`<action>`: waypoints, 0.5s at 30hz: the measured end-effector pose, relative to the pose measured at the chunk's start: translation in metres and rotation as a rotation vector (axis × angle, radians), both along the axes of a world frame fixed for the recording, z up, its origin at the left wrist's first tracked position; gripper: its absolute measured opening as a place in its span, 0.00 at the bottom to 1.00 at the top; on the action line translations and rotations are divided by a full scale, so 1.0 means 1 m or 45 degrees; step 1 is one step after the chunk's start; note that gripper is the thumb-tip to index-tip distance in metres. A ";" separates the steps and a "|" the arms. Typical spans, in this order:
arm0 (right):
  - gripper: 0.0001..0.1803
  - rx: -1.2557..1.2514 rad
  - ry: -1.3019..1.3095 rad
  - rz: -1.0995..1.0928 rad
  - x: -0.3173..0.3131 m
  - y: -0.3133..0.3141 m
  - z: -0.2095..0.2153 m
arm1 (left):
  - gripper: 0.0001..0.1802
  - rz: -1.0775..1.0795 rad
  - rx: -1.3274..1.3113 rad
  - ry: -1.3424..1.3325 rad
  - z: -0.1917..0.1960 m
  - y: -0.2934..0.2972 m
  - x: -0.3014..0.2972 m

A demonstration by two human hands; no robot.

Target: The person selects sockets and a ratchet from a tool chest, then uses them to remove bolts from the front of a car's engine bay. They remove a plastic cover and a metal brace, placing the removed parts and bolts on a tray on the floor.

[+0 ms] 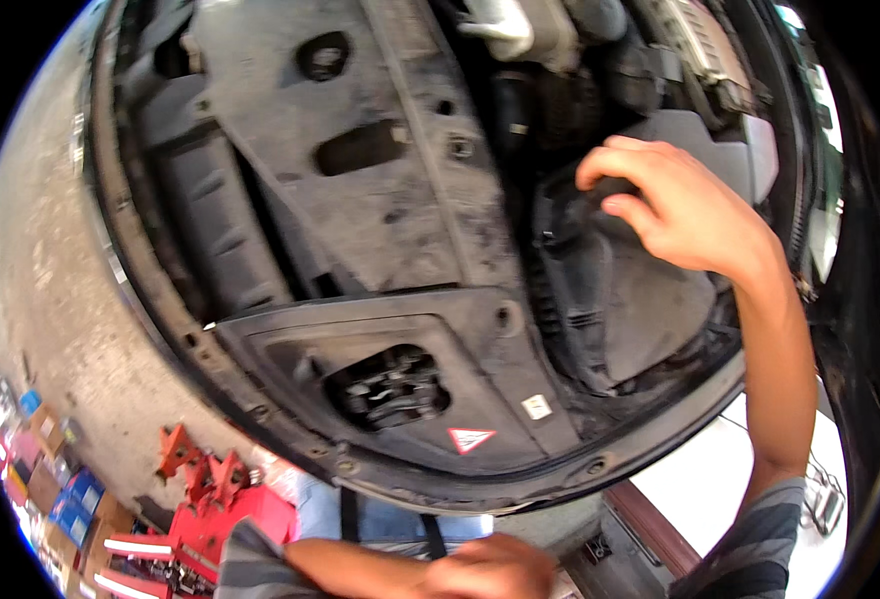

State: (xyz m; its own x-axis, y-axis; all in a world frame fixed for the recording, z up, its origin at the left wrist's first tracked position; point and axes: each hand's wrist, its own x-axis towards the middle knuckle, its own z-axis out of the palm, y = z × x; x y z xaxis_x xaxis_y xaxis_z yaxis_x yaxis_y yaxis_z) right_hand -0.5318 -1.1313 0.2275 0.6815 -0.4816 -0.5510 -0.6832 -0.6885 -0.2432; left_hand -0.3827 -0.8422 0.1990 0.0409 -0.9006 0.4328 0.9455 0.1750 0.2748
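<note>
My right hand [675, 205] reaches over a black plastic housing [650, 309] in the right part of a car's engine bay. Its thumb and fingers curl around a small dark part at the housing's far edge, too dark to name. Close to my body, below the bay's front edge, is my left hand [490, 571]. It is smeared by motion and its fingers cannot be made out. Between the hands lies a black plastic cover [490, 369] with a cutout, a red-and-white triangle sticker [471, 439] and a small pale label [537, 406].
A large dirty panel [330, 220] with holes covers the middle of the bay. Hoses and metal engine parts [530, 35] show at the far right. On the concrete floor [60, 230] at left stand red jack stands [200, 464], a red toolbox [250, 519] and several boxes [75, 504].
</note>
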 end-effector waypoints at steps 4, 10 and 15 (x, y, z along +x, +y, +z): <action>0.11 -0.301 0.382 -0.211 0.016 0.011 0.003 | 0.08 -0.097 0.372 0.370 0.036 0.021 -0.037; 0.16 -0.076 -0.309 0.014 -0.006 0.005 -0.012 | 0.08 -0.354 0.199 0.317 0.034 0.008 -0.022; 0.18 -0.234 0.238 -0.136 0.011 0.005 -0.004 | 0.20 -0.298 0.251 -0.294 0.014 0.014 -0.027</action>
State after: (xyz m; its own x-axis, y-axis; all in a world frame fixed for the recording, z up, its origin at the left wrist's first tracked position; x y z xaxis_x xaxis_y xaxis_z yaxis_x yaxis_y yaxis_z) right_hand -0.5209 -1.1261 0.2232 0.5161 -0.6488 -0.5592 -0.7757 -0.6309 0.0161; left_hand -0.4095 -0.8281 0.2132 -0.2537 -0.9410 0.2241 0.8630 -0.1155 0.4918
